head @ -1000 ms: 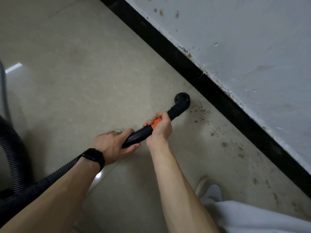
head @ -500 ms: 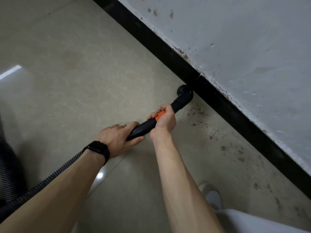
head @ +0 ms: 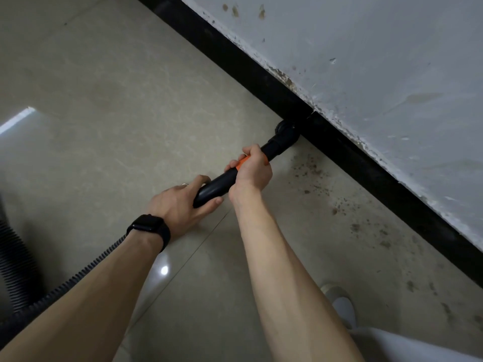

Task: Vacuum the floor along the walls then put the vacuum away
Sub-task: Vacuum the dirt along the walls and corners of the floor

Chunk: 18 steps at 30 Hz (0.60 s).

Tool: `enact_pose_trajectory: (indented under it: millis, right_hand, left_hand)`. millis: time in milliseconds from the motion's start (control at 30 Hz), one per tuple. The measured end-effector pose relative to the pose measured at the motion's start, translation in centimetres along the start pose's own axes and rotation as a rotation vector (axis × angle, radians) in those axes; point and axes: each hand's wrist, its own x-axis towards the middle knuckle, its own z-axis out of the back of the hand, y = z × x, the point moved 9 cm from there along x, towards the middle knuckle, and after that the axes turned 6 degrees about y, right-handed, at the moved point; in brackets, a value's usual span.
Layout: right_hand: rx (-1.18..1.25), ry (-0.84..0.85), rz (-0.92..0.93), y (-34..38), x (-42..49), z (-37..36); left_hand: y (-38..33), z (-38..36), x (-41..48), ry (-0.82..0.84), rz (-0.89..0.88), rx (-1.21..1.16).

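Note:
A black vacuum wand (head: 218,185) with an orange band runs from my hands up to the right. Its round nozzle (head: 286,134) touches the black baseboard (head: 366,168) where the beige tile floor (head: 117,100) meets the wall. My right hand (head: 252,169) grips the wand at the orange band. My left hand (head: 180,207), with a black watch on the wrist, holds the wand's lower end. A ribbed black hose (head: 15,270) trails from under my left arm to the lower left edge.
Dark dirt specks (head: 366,226) lie on the tiles along the baseboard, right of the nozzle. The scuffed white wall (head: 379,74) fills the upper right. My shoe (head: 339,304) and pale trouser leg show at the bottom right.
Both hands have pushed the wand forward, up and to the right. The nozzle moved from the open tiles to the baseboard. The grip of each hand is the same.

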Motion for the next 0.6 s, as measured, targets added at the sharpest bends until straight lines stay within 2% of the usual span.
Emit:
enact_pose_trajectory:
  millis: [133,233,600]
  right_hand:
    - [-0.111,-0.008,0.021,-0.4,0.6,-2.1]
    - [-0.184,0.0,0.026,-0.7,0.7,-3.3]
    - [-0.313,-0.166,0.108,2.2,0.2,2.7]
  left_hand:
    - [1.3,1.2,-0.1,-0.062,0.093,-0.08]
    - [1.7,1.8,-0.4,-0.1,0.087,-0.097]
    - [-2.5,-0.6,-0.7,0.036,-0.061,0.019]
